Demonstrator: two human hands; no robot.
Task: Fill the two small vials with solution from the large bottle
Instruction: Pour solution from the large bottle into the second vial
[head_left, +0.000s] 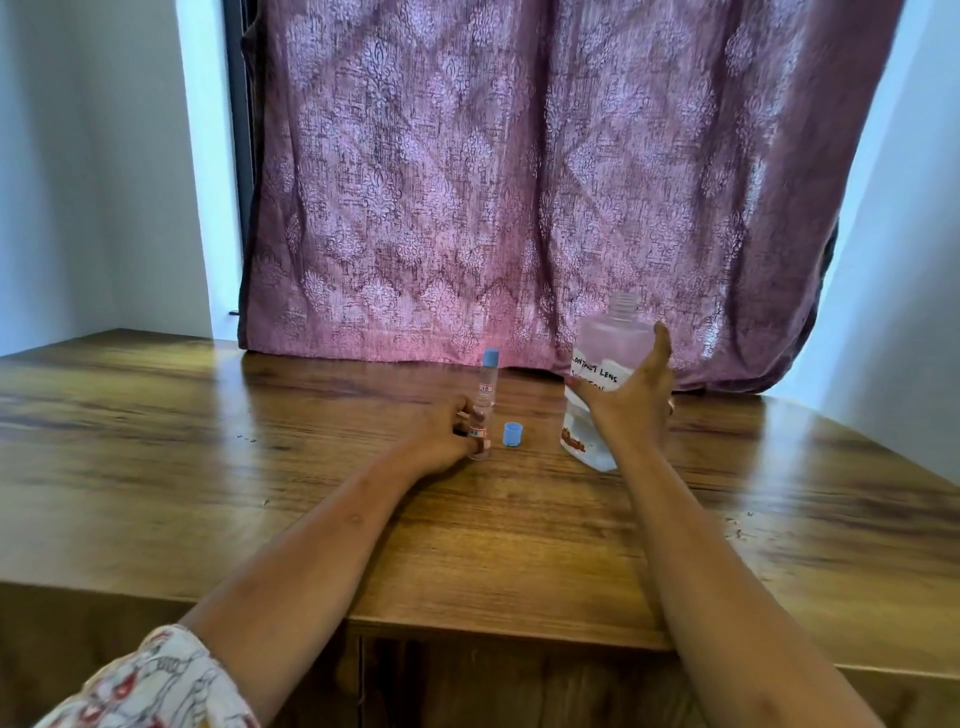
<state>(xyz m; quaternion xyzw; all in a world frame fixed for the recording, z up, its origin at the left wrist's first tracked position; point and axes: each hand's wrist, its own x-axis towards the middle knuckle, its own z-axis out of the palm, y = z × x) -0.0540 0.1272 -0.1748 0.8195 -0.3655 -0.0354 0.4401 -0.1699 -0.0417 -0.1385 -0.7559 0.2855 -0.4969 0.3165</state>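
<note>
My left hand (448, 435) grips a small clear vial (479, 440) that stands uncapped on the wooden table (260, 467). Its blue cap (512, 433) rests on the table just to the right. Behind it stands a second small vial (488, 382), upright with a blue cap on. My right hand (631, 402) is wrapped around the large clear bottle (608, 364), which has a white handwritten label, an open threaded neck, and is tilted slightly with its base near the table.
A purple patterned curtain (519, 182) hangs close behind the vials and bottle. White walls flank it on both sides. The table's front edge (493, 629) runs below my forearms.
</note>
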